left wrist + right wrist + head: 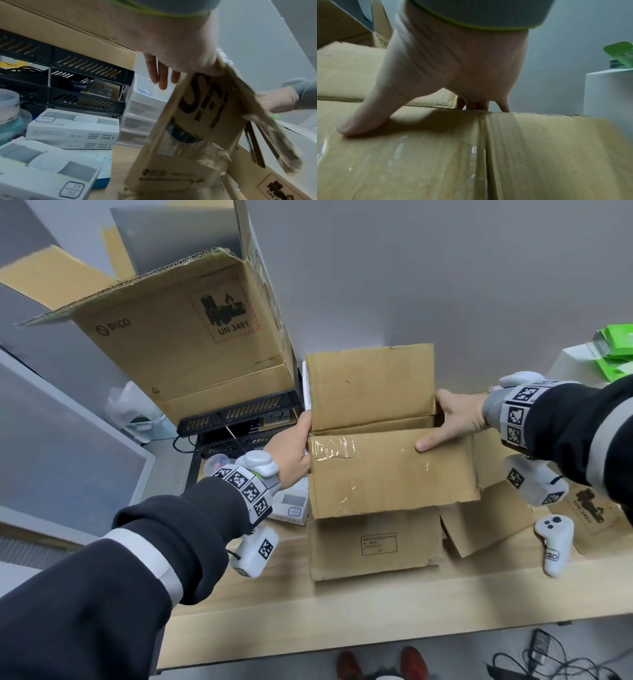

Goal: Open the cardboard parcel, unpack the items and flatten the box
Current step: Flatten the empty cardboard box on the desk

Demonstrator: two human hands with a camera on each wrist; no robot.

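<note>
I hold a brown cardboard box (394,470) with clear tape on it above the wooden table (376,628). Its far flap stands up and its near panel faces me. My left hand (291,446) lies against the box's left side. In the left wrist view the left hand (171,47) has straight fingers beside the box (197,121), and its thumb is hidden. My right hand (452,419) pinches the right end of the near panel. The right wrist view shows the right hand (453,60) with its thumb flat on the box (419,155) and its fingers curled over the edge.
A big open PICO carton (178,337) sits on a black tray rack (239,412) at the back left. White product boxes (72,128) and clear drawers (142,112) stand left of the box. Flat cardboard (373,542) lies beneath it, a white controller (553,539) lies right, and green packs (616,350) are far right.
</note>
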